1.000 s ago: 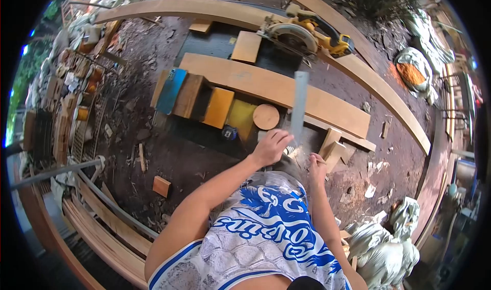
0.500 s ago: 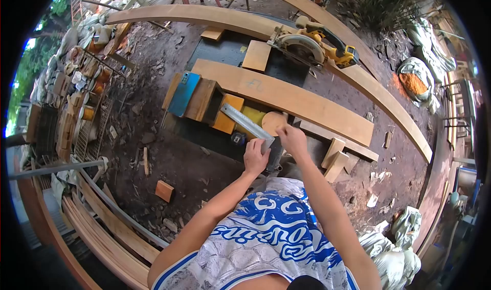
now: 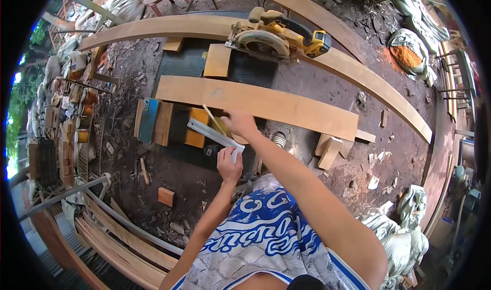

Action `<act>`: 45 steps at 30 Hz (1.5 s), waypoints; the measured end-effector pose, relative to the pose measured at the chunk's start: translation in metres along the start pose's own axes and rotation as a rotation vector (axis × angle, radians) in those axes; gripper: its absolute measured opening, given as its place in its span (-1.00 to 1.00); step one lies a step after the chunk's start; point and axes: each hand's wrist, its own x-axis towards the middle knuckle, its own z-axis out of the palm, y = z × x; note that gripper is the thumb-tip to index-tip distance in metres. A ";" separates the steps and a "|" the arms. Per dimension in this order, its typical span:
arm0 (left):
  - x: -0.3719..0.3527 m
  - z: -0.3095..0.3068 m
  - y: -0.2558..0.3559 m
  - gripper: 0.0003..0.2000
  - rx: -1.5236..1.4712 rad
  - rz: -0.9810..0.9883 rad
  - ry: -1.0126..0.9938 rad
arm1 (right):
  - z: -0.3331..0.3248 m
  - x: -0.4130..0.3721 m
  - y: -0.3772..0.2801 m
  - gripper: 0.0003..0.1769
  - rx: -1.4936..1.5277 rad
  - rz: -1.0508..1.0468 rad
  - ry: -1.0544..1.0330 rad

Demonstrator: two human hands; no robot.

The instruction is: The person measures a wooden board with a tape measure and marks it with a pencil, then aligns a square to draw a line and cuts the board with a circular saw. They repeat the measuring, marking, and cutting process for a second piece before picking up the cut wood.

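My left hand [image 3: 229, 166] is closed around the short end of a metal carpenter's square [image 3: 207, 132]. Its long blade points up and left across an orange-yellow wood block [image 3: 197, 126]. My right hand [image 3: 240, 124] is closed, with a thin pale stick like a pencil [image 3: 210, 115] slanting at its fingertips; the exact grip is blurred. Below that wrist, a round wooden piece [image 3: 238, 138] is mostly hidden by the forearm. Just behind the right hand lies a broad plank [image 3: 286, 102] with a blue mark. A dark tape measure [image 3: 210, 150] sits beside the square.
A yellow circular saw [image 3: 276, 37] rests on a long curved beam [image 3: 169, 26] at the back. A blue phone [image 3: 148, 120] lies on wood blocks at left. Offcuts [image 3: 331, 152] stand at right. Stacked boards [image 3: 120, 244] lie lower left, and sacks [image 3: 404, 249] lower right.
My right hand has moved left and up, away from the round piece's edge, and the thin pencil-like stick now shows. My left hand keeps hold of the square. The camera view has shifted.
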 end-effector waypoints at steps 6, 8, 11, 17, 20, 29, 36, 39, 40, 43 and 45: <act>0.131 0.041 0.062 -0.11 0.103 0.397 -0.331 | -0.150 -0.028 0.134 -0.83 -0.161 0.019 0.537; 0.172 0.058 0.073 0.08 0.205 0.479 -0.407 | -0.208 -0.002 0.145 -0.78 -0.214 -0.036 0.659; 0.213 0.095 0.069 0.32 0.378 0.698 -0.592 | -0.271 0.071 0.108 -0.60 -0.209 -0.242 0.690; 0.232 0.111 0.083 0.25 0.399 0.721 -0.691 | -0.321 0.256 0.087 -0.32 -0.141 -0.041 0.139; 0.229 0.117 0.089 0.18 0.401 0.698 -0.697 | -0.315 0.290 0.095 -0.42 -0.305 0.192 -0.250; 0.216 0.133 0.100 0.14 0.317 0.709 -0.648 | -0.407 0.140 0.023 -0.40 -0.117 0.138 0.017; 0.236 0.117 0.060 0.34 0.219 0.767 -0.665 | -0.404 -0.087 -0.028 -0.72 0.228 0.453 0.426; 0.246 0.107 0.021 0.42 0.268 0.695 -0.682 | -0.366 -0.185 -0.013 -0.82 0.274 0.656 0.534; 0.244 0.109 0.015 0.43 0.251 0.711 -0.639 | -0.347 -0.203 -0.025 -0.82 0.293 0.733 0.576; 0.247 0.118 -0.009 0.44 0.183 0.793 -0.588 | -0.284 -0.261 -0.010 -0.83 0.447 0.831 0.648; 0.243 0.121 -0.019 0.42 0.121 0.847 -0.488 | -0.246 -0.281 -0.006 -0.82 0.556 0.879 0.686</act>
